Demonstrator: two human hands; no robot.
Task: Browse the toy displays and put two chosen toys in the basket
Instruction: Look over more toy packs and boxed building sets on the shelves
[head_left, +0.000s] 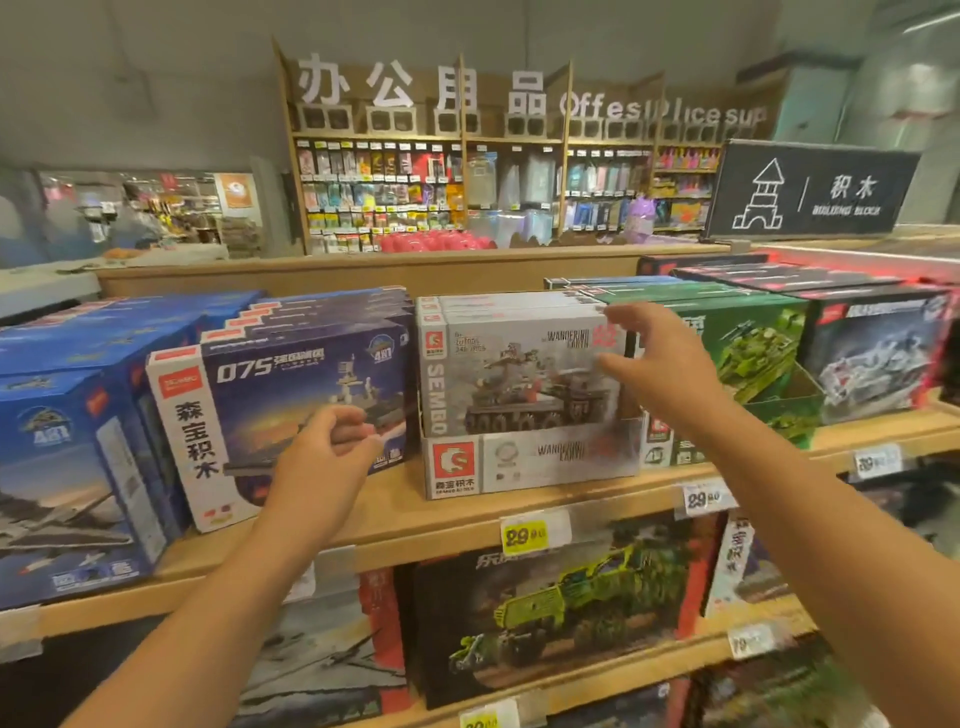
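Both your hands are spread to take the grey tank box by its sides, since it stands upright in a display tray. Your right hand, fingers apart, sits at the box's right edge; your left hand, loosely curled and holding nothing, hangs left of the box, not touching.

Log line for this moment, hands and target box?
phase: reaching | right hand: open at grey tank box, contact unclear | left hand: loosely curled, empty, before navy ship box | basket: unseen
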